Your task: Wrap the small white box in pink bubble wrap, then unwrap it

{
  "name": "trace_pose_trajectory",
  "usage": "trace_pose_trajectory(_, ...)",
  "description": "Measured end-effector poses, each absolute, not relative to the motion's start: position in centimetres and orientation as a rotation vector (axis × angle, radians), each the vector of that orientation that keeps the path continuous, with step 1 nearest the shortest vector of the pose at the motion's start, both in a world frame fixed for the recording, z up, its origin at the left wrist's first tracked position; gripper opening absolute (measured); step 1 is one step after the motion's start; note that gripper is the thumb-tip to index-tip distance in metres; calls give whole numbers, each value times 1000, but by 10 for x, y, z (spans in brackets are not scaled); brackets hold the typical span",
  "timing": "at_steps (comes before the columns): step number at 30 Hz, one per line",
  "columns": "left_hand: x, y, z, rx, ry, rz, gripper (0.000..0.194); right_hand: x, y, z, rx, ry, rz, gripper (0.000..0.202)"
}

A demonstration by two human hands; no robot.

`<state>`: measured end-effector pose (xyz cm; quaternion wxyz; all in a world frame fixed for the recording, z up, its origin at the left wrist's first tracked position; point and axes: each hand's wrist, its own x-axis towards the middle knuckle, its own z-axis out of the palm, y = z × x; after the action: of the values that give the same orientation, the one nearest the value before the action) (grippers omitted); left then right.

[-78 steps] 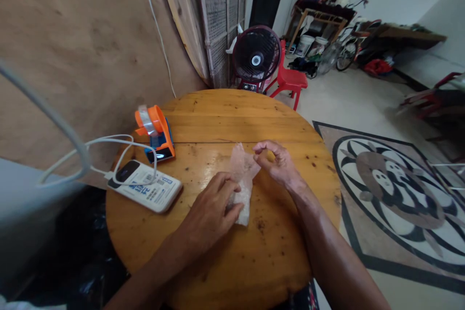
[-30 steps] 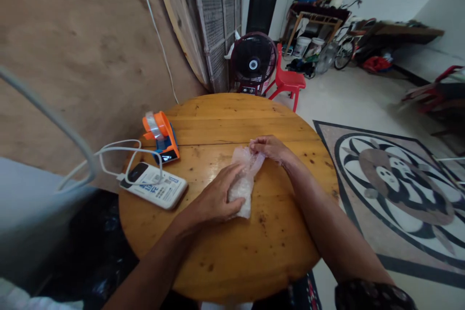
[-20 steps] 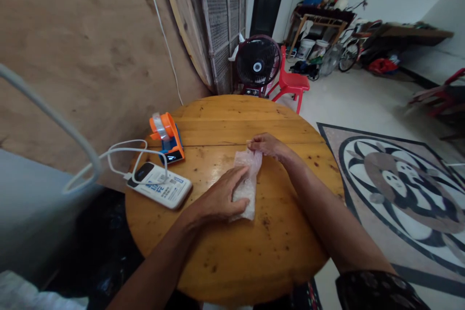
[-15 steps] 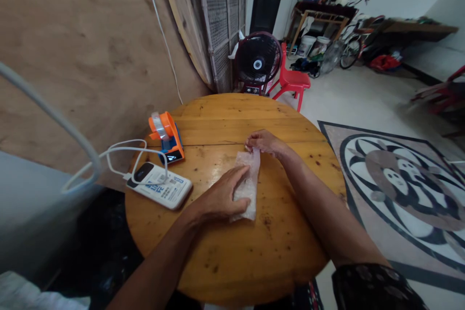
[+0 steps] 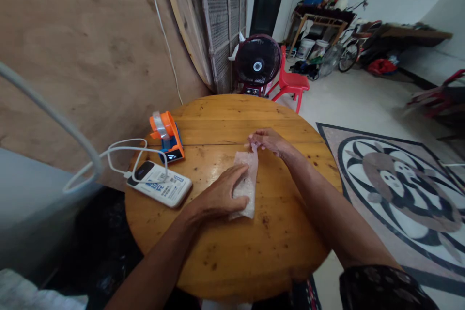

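A flat, clear bubble wrap bag (image 5: 247, 186) lies lengthwise on the round wooden table (image 5: 232, 261). My left hand (image 5: 223, 193) rests on its left side, thumb and fingers stretched apart, holding it against the tabletop. At the bag's far right corner, my right hand (image 5: 267, 140) pinches a thin, crumpled plastic edge and lifts it a little. Whether that edge is a flap or a separate strip I cannot make out. Part of the bag is hidden under my left fingers.
Left of my hands lies a white power bank (image 5: 162, 184) with a looped white cable (image 5: 109, 155) plugged in. Behind it stands an orange and blue tape dispenser (image 5: 169, 135). A fan (image 5: 257, 63) and a red chair (image 5: 292, 82) are beyond the table's far edge.
My right hand has pulled the plastic edge slightly up and away, and it now looks more twisted and narrow. My left hand stays in place on the bag.
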<state>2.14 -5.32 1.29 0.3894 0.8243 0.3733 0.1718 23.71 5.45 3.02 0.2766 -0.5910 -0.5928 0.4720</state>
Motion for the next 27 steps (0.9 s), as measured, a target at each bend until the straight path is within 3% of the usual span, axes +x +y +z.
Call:
trace_pose_trajectory(5, 22, -53, 14, 2106, 954, 418, 79, 261, 28, 37, -1486, -1485, 1145, 27)
trace_pose_trajectory(13, 22, -53, 13, 2111, 968, 401, 81, 265, 7, 39, -1367, -1760, 1357, 43)
trace_pose_trajectory(24, 23, -53, 14, 2064, 952, 436, 77, 250, -2, 19, -1168, -1924, 1137, 31)
trace_pose_trajectory(27, 23, -53, 11, 2032, 970, 469, 84, 245, -7, 10, -1257, -1987, 973, 30)
